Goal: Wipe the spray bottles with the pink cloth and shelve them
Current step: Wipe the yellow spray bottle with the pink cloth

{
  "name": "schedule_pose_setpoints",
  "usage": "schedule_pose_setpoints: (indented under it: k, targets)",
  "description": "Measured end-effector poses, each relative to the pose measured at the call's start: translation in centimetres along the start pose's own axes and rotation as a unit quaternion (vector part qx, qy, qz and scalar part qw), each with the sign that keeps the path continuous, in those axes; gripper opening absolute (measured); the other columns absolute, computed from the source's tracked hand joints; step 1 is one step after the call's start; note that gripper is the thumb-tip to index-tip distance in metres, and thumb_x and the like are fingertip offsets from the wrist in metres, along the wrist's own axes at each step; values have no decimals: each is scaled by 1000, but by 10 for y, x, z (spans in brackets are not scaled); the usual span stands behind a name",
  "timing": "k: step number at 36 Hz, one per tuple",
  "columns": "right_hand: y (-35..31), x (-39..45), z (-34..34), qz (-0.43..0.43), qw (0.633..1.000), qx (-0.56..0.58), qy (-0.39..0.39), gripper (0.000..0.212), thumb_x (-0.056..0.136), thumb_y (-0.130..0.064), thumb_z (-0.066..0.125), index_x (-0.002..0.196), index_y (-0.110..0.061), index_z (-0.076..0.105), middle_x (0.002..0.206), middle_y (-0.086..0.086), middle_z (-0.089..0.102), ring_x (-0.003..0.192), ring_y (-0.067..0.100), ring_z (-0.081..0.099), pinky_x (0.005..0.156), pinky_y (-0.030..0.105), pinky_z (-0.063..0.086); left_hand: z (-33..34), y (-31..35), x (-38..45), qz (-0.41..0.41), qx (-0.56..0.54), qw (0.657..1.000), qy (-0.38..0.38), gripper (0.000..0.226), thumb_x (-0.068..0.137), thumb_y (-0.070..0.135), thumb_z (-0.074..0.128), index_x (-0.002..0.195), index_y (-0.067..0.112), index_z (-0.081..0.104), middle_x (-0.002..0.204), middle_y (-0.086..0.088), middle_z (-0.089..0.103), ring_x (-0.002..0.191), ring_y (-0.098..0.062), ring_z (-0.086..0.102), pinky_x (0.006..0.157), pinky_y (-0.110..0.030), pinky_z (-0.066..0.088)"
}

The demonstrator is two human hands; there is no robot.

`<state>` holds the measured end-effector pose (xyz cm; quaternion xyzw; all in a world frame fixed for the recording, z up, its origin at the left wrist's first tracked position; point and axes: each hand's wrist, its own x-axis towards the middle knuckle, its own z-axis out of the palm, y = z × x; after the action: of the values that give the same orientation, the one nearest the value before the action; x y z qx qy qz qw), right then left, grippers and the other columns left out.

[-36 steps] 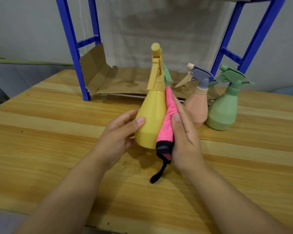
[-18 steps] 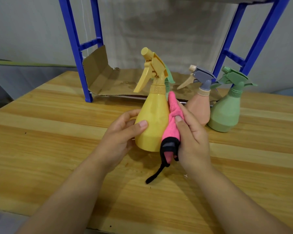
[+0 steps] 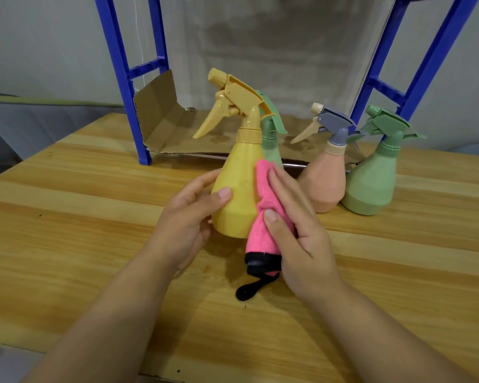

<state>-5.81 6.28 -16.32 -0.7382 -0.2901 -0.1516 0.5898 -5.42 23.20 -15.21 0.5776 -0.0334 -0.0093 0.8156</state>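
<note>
While left hand point(image 3: 188, 217) fingers curl round yellow plastic spray bottle point(image 3: 239, 186) | right hand point(image 3: 293, 222) flat fingers press pink microfibre cloth point(image 3: 263, 217) | step: wiping | next: turn bottle, likely

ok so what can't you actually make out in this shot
All in the head view:
- Second green bottle: mostly hidden behind the yellow bottle; only its neck and part of its trigger show.
- Right side of the yellow bottle: covered by the pink cloth and right hand.
- Left hand: its fingers wrap behind the bottle, out of sight.
- Blue rack: its upper part is cut off by the top edge.
</note>
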Motion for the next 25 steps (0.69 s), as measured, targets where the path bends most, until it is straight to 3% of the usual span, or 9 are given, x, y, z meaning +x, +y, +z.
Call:
schedule_pose_setpoints:
  k: [3,6,9,11,14,16,19,22,25]
  targets:
    - [0,-1,1,-12,1000,-9,-1,46,95,-19,45,140,-23,36,152,-12,30,141,2,23,115,22,21,1,-1,-3,18,36,999,-13,49,72,30,73,118,31,57,104,5,71,94,-19,68,73,-37,57]
    - [-1,1,2,-5,1000,19,10,45,95,-22,44,139,-30,37,151,-18,32,141,3,24,117,33,24,2,-4,-3,13,71,997,-37,67,59,35,79,121,39,53,115,4,67,102,-22,66,76,-35,54]
    - [-2,5,3,-5,1000,10,21,42,97,-22,47,138,-32,38,149,-22,33,140,-1,25,115,23,24,1,-2,-2,18,84,996,-34,67,50,38,82,111,50,57,118,9,63,104,-22,65,80,-38,55]
    - [-3,8,1,7,999,20,36,42,96,-21,46,135,-33,39,145,-25,35,136,-7,28,110,14,25,-1,-1,-2,17,95,994,-54,74,46,38,87,114,48,58,121,9,62,106,-22,65,81,-39,56]
    - [-8,15,-5,35,995,65,62,43,96,-22,46,137,-29,41,143,-21,41,134,-6,33,112,22,29,-2,-1,-4,9,113,989,-98,85,49,40,88,127,37,55,129,4,59,114,-23,60,86,-42,55]
    - [-11,22,-8,35,994,60,82,43,97,-18,47,139,-26,39,141,-20,43,133,-4,36,113,26,31,-1,-2,-4,12,122,986,-109,83,53,33,88,129,34,54,131,5,58,118,-20,57,90,-40,53]
    - [-13,26,-7,18,994,38,99,45,97,-15,48,139,-25,35,141,-18,42,134,-5,34,113,23,29,2,-3,-4,33,124,986,-102,69,56,26,82,119,41,59,126,12,61,115,-11,59,87,-29,54]
    - [-10,21,-3,-22,996,-33,76,47,96,-13,47,140,-19,31,148,-11,32,138,-4,26,111,13,23,1,-2,-3,57,123,986,-94,64,56,27,81,114,45,61,122,17,63,113,-5,59,84,-21,52]
    - [-7,15,-4,-52,996,-63,32,46,96,-8,47,140,-13,34,151,-5,29,141,0,23,111,12,21,-2,-1,-4,67,120,986,-90,66,54,27,83,116,41,62,124,15,63,115,-8,58,90,-25,52]
